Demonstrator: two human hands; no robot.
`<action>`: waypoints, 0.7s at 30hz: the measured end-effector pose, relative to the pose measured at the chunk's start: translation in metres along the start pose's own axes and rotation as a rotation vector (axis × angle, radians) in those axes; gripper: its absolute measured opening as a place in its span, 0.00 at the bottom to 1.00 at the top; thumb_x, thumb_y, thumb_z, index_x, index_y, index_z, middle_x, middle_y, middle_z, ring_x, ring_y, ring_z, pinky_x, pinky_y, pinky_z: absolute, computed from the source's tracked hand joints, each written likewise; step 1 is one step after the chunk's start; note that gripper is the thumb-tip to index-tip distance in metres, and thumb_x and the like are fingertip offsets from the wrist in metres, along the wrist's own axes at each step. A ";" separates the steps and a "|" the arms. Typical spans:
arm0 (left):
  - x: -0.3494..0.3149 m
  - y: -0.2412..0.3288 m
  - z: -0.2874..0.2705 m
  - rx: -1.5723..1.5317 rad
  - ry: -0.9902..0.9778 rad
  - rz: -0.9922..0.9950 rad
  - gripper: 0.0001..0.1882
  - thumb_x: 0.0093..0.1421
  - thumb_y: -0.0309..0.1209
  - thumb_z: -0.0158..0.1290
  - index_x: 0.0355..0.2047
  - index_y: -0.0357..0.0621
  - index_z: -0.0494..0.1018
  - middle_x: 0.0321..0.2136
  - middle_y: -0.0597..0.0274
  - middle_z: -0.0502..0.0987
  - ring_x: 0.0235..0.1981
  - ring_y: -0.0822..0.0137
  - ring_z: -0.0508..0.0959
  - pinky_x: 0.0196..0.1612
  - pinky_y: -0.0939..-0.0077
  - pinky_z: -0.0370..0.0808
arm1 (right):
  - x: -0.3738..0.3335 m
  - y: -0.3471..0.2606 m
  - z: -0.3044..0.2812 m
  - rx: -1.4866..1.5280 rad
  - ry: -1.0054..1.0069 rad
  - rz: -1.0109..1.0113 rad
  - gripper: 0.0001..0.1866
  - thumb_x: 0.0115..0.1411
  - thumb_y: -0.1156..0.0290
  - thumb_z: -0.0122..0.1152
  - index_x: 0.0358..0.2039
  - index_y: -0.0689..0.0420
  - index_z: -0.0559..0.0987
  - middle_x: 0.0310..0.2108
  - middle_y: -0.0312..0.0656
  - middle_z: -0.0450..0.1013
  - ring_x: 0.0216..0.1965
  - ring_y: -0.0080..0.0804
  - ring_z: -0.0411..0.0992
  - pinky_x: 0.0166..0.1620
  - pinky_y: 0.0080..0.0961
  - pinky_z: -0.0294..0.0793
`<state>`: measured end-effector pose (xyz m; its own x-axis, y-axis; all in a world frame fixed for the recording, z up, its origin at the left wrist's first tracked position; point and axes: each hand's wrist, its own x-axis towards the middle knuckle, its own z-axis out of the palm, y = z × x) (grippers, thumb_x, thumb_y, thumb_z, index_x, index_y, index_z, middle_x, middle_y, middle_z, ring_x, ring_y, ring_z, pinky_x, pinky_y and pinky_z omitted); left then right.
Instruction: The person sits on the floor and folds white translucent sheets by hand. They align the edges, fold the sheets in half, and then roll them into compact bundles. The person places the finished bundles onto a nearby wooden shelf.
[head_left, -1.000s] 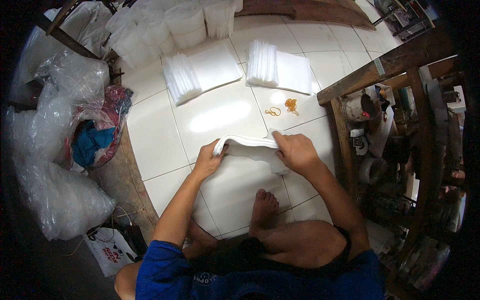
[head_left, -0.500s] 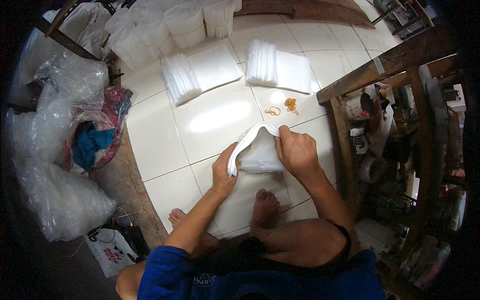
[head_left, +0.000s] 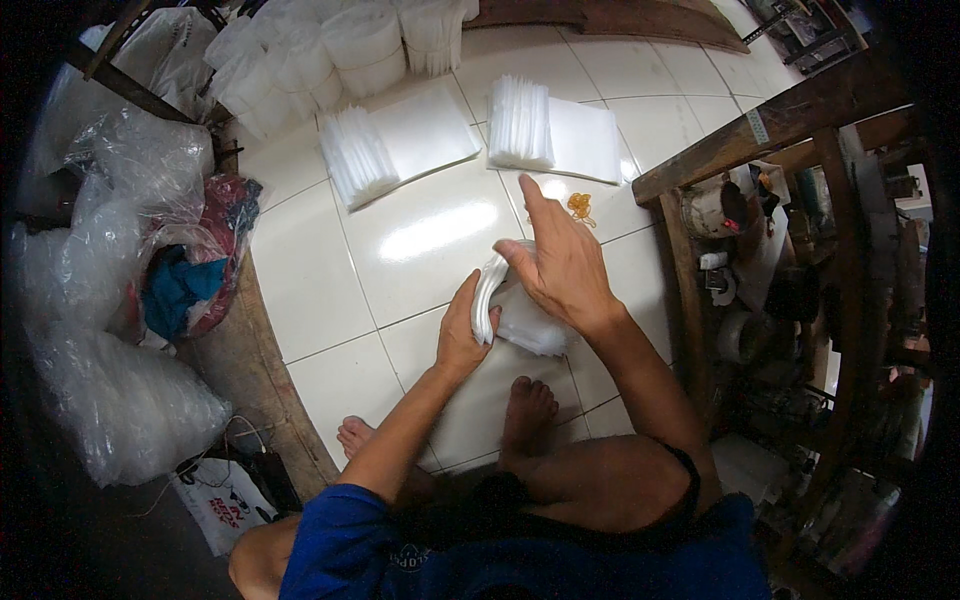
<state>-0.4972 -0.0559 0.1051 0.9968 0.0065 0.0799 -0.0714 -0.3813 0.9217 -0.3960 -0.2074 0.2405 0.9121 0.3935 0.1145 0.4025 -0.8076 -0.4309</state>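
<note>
A bent stack of white, translucent plastic bags (head_left: 489,288) is gripped by my left hand (head_left: 465,325), fingers on its outer side and thumb on the inner side. The stack's loose end (head_left: 530,325) hangs to the right, over the tiles. My right hand (head_left: 565,262) is open, its fingers stretched out together toward the far side and its thumb apart, against the upper edge of the stack. Just beyond this hand lies a small heap of amber rubber bands (head_left: 580,208), partly hidden by it.
Two piles of flat white bags, the left pile (head_left: 425,138) and the right pile (head_left: 585,142), lie farther off on the tiled floor. Banded bag bundles (head_left: 365,50) stand behind. Large clear plastic sacks (head_left: 120,290) line the left; a wooden frame (head_left: 770,135) with cluttered shelves borders the right.
My right hand has let go of the right edge of the bags and swung up and left, fingers now extended. The stack has folded narrower in my left hand, and its loose end has dropped rightward.
</note>
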 end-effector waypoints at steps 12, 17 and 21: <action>0.010 -0.009 0.009 -0.076 0.106 -0.091 0.29 0.59 0.25 0.56 0.61 0.33 0.62 0.50 0.38 0.75 0.49 0.47 0.79 0.52 0.62 0.75 | 0.026 -0.002 0.025 -0.050 0.002 0.001 0.45 0.60 0.36 0.51 0.66 0.60 0.61 0.32 0.51 0.74 0.29 0.51 0.75 0.33 0.45 0.74; 0.001 -0.036 0.020 -0.237 0.114 -0.169 0.29 0.56 0.26 0.57 0.59 0.34 0.65 0.43 0.42 0.79 0.44 0.49 0.81 0.48 0.64 0.76 | 0.030 -0.011 0.045 -0.039 -0.141 -0.044 0.45 0.59 0.34 0.49 0.64 0.59 0.64 0.35 0.51 0.74 0.34 0.46 0.74 0.38 0.42 0.70; 0.008 -0.027 0.013 -0.206 0.026 -0.258 0.23 0.58 0.30 0.61 0.49 0.32 0.66 0.42 0.54 0.76 0.41 0.62 0.78 0.43 0.65 0.75 | 0.029 -0.028 0.041 -0.140 -0.092 -0.168 0.46 0.59 0.32 0.47 0.66 0.57 0.62 0.36 0.49 0.73 0.36 0.47 0.72 0.44 0.43 0.65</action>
<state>-0.4869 -0.0572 0.0757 0.9819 0.1034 -0.1584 0.1743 -0.1687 0.9701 -0.3836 -0.1553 0.2192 0.8230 0.5611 0.0891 0.5610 -0.7779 -0.2832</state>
